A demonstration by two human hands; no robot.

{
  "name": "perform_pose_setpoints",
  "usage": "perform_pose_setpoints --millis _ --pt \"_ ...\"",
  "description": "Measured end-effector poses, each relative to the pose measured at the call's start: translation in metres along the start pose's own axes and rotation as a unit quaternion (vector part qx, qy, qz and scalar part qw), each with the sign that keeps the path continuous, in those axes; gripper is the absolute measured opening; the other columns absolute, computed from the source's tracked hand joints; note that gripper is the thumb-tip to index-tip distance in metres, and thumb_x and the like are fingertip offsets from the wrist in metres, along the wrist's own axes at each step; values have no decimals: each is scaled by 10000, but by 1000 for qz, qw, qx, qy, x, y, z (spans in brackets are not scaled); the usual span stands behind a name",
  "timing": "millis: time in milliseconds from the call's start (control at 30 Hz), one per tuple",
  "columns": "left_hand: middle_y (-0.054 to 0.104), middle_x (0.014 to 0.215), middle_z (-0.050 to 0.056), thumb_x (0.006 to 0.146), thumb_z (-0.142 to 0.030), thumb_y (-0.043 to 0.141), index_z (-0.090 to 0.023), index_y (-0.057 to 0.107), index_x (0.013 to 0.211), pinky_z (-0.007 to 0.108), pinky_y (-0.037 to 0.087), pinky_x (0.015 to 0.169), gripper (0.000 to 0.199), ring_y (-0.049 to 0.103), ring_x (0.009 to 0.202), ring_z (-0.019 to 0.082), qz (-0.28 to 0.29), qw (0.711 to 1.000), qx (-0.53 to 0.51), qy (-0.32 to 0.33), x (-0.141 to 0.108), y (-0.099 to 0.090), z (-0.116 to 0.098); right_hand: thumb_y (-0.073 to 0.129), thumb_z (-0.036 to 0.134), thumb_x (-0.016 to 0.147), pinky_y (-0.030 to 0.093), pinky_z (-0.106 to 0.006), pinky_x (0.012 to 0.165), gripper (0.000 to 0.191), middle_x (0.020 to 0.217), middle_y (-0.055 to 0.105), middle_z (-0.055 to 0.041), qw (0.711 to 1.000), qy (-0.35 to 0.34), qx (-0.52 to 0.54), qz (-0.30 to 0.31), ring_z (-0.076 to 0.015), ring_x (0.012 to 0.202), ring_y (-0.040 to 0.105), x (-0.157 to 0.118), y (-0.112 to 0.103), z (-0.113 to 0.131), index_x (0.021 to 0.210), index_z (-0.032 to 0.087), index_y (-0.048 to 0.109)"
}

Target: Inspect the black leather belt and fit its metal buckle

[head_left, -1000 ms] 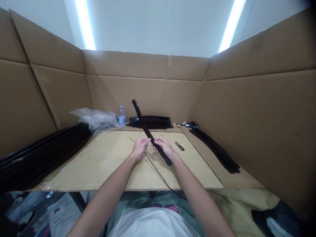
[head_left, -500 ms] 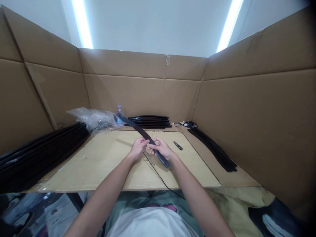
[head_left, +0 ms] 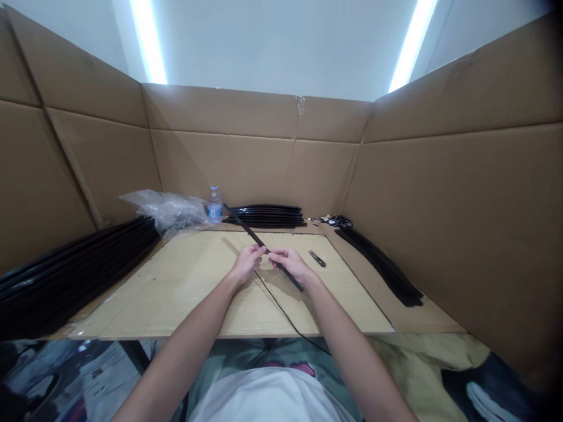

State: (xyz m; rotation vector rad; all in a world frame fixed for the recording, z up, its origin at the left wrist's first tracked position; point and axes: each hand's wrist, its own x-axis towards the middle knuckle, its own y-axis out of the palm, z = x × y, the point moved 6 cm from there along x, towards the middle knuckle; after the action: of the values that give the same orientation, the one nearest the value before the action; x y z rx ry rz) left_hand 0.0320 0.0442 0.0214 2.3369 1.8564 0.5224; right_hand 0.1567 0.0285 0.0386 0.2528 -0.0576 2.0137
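Note:
A long, thin black strip [head_left: 246,228] is held edge-on above the middle of the table, slanting from upper left to lower right. My left hand [head_left: 248,262] pinches it near its middle. Close beside, my right hand [head_left: 288,263] is closed on the same strip, thumb and fingers pressed together. A thin black cord [head_left: 281,310] runs from below my hands over the table's front edge. Small black thread snips [head_left: 317,258] lie on the table [head_left: 176,293] to the right of my hands.
Black strips [head_left: 79,264] are piled at the left, more [head_left: 268,216] are stacked at the back, and a few [head_left: 380,266] lie at the right. Clear plastic bags [head_left: 171,212] and a bottle [head_left: 214,205] stand back left. Cardboard walls [head_left: 229,164] enclose the table.
The strip in my hands has turned about its length, from showing its broad face to showing its narrow edge. Both hands have stayed in nearly the same place.

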Motion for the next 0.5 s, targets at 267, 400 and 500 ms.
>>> perform_pose_setpoints --millis 267,400,500 --pt "230 477 -112 679 -428 712 -159 466 693 188 86 372 365 171 359 25 23 1000 -11 4 -2 5 -1 809 308 540 431 -205 425 347 640 612 18 998 24 -7 -53 -76 473 491 1 -10 -7 800 140 653" --pt "224 479 -112 680 -441 706 -160 463 688 182 88 372 372 166 359 25 22 1000 -11 8 0 5 1 805 309 537 456 -207 416 347 671 615 11 999 16 -14 -47 -80 494 506 1 -10 -6 795 133 654" --pt "229 472 -109 684 -464 694 -158 460 659 180 98 372 387 175 358 25 15 1000 -7 9 2 2 2 826 268 488 459 -205 418 402 685 619 20 999 4 -19 -43 -87 510 525 1 -8 -5 819 144 635"
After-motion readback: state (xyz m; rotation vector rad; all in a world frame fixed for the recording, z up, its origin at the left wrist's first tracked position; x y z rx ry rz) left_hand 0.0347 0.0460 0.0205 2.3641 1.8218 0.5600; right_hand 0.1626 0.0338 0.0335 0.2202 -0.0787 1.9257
